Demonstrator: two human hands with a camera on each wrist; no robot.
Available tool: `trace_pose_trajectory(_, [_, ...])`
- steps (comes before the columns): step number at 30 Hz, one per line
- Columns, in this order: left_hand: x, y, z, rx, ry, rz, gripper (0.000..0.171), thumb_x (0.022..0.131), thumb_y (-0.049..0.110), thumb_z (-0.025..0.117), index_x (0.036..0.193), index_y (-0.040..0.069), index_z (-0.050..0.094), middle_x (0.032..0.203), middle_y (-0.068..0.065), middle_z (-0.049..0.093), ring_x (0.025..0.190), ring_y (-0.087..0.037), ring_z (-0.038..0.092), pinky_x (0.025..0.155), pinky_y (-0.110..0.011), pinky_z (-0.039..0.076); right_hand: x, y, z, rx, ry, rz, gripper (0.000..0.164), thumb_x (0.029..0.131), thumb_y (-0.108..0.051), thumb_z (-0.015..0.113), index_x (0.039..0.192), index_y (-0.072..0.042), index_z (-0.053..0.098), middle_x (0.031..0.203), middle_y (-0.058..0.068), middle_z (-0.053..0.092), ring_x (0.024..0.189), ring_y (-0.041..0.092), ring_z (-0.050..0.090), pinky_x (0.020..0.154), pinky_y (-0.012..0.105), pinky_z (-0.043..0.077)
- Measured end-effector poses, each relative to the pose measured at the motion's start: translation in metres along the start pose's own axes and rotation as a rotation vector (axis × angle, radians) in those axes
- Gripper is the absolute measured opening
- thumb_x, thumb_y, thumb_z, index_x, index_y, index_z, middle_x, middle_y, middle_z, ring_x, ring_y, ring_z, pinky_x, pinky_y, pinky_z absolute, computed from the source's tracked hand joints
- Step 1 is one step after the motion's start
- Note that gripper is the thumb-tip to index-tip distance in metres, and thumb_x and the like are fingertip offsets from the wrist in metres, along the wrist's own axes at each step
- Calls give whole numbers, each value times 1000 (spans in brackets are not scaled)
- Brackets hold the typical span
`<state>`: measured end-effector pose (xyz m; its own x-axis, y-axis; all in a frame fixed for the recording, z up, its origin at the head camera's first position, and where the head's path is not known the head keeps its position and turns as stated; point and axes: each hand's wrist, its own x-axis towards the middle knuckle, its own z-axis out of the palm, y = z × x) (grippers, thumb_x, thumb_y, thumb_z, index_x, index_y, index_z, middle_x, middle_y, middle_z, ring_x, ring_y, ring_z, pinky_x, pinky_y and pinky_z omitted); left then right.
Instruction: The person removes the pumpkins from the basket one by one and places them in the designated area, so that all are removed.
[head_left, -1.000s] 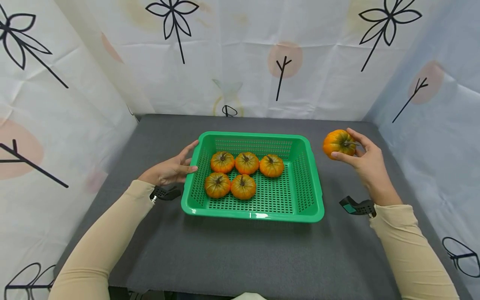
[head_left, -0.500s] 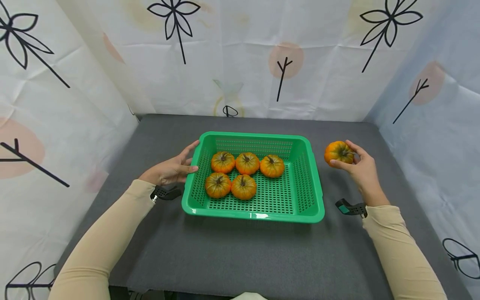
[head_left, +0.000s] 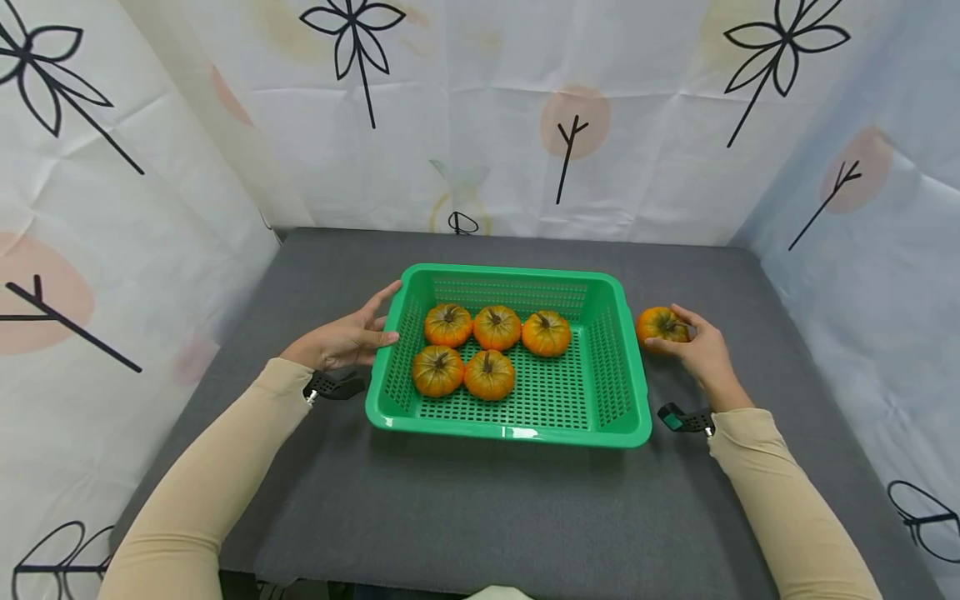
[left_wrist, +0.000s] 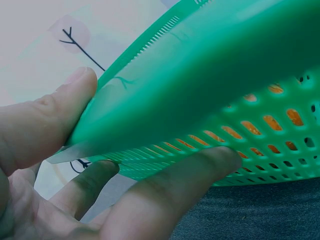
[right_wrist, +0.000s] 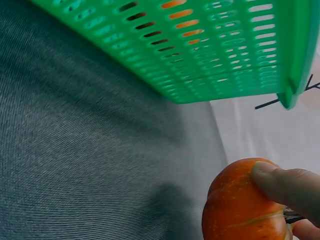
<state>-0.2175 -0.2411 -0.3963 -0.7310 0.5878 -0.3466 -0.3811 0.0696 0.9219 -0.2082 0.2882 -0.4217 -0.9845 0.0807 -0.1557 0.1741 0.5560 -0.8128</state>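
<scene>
A green plastic basket (head_left: 510, 435) with slotted walls sits on the table, holding several small orange pumpkins (head_left: 490, 375) in its left and middle part. My left hand (head_left: 341, 337) grips the basket's left rim; in the left wrist view the thumb (left_wrist: 82, 92) lies on the rim and the fingers reach below it along the outer wall. To the right of the basket, my right hand (head_left: 697, 350) holds another small pumpkin (head_left: 660, 323) between thumb and fingers, its stem toward the palm. That pumpkin is low over the table; whether it touches the cloth I cannot tell.
A dark grey cloth (head_left: 450, 517) covers the table. White patterned curtains (head_left: 480, 125) enclose the back and both sides. The basket's right wall (right_wrist: 225, 65) stands close to the held pumpkin.
My right hand has come down and a little left with the pumpkin, nearer the table and the basket's right side. The left hand and basket stay put.
</scene>
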Motion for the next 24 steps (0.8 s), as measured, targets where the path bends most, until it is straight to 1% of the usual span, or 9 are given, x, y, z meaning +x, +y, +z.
trace_pose_trajectory(5, [0,0,0,-2,5,-1,95,98,2,54,150,51,-8,163,-13,7,126,-40,52,93,-60,49,3,5,4,-28,-27,20,85,89,-25,72,155,-10,22,159,25,10,143,48,14,110,64,27])
trace_pose_trajectory(12, [1,-1,0,17,10,1,95,98,1,53,151,49,-9,162,-15,9,129,-44,47,92,-60,49,4,6,4,-58,-49,42,84,90,-25,71,155,-8,21,159,27,8,143,50,12,109,66,25])
trace_pose_trajectory(17, [1,-1,0,18,8,6,94,98,1,52,151,49,-9,162,-14,10,129,-45,47,91,-61,50,5,8,2,-64,-59,39,85,90,-30,71,155,-8,21,158,29,7,142,50,12,110,66,25])
trace_pose_trajectory(24, [0,-1,0,28,6,1,94,98,2,53,150,51,-8,162,-13,9,129,-45,46,92,-59,50,8,9,1,-78,-73,40,89,89,-36,70,155,-8,18,158,29,7,143,50,12,110,65,24])
